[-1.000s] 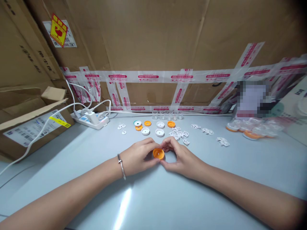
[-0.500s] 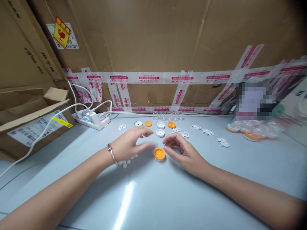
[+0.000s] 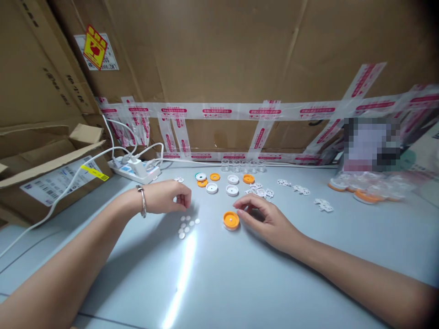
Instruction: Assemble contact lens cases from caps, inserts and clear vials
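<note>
An orange round piece with a pale lower rim and a small light dot at its centre lies on the grey table. My right hand rests beside its right edge, fingers curved and thumb apart, with nothing visible between them. Further left, my left hand hovers low over the table with a bracelet at the wrist. Its thumb and fingers are bent together; whatever they pinch, if anything, is hidden. Just below it lie several small white discs. More small white parts show partly behind that hand.
White rings and orange rings sit farther back, with clear cups behind. White flat cut-out parts are to the right, near a bag of clear and orange pieces. A power strip and carton stand left.
My left hand has moved left, away from the orange round piece, and its fingers have curled in. The small white discs now show fully. My right hand stays beside the orange piece.
</note>
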Demonstrator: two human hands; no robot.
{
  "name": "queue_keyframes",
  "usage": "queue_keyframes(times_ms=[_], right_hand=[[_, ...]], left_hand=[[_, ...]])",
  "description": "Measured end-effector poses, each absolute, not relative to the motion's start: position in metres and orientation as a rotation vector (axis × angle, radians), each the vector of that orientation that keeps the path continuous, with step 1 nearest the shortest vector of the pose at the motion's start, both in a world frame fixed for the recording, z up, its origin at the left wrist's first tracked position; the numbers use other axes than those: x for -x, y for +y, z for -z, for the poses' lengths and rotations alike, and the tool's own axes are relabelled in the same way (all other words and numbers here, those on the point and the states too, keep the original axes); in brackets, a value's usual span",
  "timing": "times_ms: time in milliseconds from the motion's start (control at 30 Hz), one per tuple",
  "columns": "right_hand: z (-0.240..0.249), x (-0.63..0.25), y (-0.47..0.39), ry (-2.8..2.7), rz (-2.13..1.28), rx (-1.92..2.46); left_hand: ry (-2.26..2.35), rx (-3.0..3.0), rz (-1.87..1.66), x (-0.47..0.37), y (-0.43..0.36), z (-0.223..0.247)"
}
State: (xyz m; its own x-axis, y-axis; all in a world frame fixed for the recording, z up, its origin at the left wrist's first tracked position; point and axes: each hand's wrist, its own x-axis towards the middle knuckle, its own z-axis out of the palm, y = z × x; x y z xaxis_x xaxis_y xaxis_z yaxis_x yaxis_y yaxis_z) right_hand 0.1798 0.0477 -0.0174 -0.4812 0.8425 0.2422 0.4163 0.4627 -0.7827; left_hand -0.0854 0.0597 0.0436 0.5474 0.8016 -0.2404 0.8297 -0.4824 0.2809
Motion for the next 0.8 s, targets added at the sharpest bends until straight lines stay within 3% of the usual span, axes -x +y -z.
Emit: queue_keyframes(times_ms=[800], right_hand=[[0.023, -0.179, 0.049, -2.215, -0.833, 0.936]], left_hand=[[1.243, -2.331, 0.139, 0.064, 0.054, -0.031]])
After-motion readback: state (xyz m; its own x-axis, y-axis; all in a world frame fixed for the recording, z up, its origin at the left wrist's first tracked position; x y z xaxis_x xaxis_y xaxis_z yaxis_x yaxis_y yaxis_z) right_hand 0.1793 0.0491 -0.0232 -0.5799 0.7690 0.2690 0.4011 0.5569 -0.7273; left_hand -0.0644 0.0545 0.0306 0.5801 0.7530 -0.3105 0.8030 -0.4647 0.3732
